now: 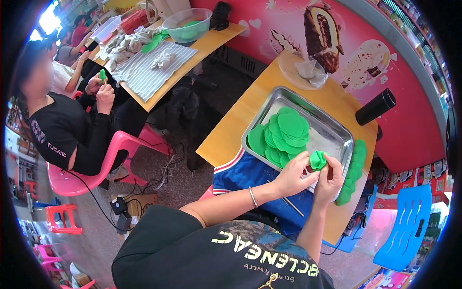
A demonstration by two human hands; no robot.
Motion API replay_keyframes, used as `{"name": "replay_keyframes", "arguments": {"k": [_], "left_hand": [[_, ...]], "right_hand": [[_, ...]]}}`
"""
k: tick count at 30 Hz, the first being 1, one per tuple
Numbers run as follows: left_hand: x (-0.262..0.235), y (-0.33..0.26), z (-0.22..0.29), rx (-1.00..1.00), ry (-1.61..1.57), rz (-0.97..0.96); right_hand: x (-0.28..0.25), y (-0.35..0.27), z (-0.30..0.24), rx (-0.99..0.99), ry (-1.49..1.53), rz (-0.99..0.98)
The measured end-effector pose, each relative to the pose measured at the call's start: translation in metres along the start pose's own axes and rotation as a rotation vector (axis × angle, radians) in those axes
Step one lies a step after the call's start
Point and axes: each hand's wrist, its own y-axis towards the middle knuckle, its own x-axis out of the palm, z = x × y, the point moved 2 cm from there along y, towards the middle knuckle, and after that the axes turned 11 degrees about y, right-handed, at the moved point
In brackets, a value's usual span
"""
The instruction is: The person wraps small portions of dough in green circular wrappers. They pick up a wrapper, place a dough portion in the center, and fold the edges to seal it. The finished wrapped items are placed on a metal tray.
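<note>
Between my hands, above the near right part of a metal tray (339, 126), is a green dough wrapper (318, 159) gathered into a cupped, pleated shape. The fingers of my left hand (293, 174) pinch its left side, and my right hand (332, 177) pinches the right side. Whether there is filling inside is hidden. A heap of flat, round green dough wrappers (287, 129) lies in the tray's left half, just beyond my left hand. Right of the tray, several rounded green dough pieces (356, 166) stand in a row along the table edge.
A blue cloth (255, 174) with a thin stick (294, 206) lies between me and the tray. A clear shallow dish (288, 72) and a black bottle (375, 107) stand beyond it. At left, a co-worker handles a small green piece (102, 75) beside another table (226, 36).
</note>
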Motion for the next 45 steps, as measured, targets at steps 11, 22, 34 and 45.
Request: {"name": "replay_keyframes", "arguments": {"k": [11,22,34,45], "left_hand": [[-0.01,0.014,0.004,-0.124,-0.247,0.236],[0.012,0.009,0.002,-0.24,-0.482,0.031],[0.007,0.01,-0.011,-0.366,-0.976,-0.159],[0.007,0.012,-0.012,-0.481,-1.192,-0.219]], "right_hand": [[-0.002,-0.008,0.003,0.531,0.817,-0.139],[-0.006,-0.005,0.008,0.23,0.232,0.039],[-0.016,0.007,-0.001,0.64,0.749,-0.149],[-0.017,0.007,-0.003,0.756,1.061,-0.197]]}}
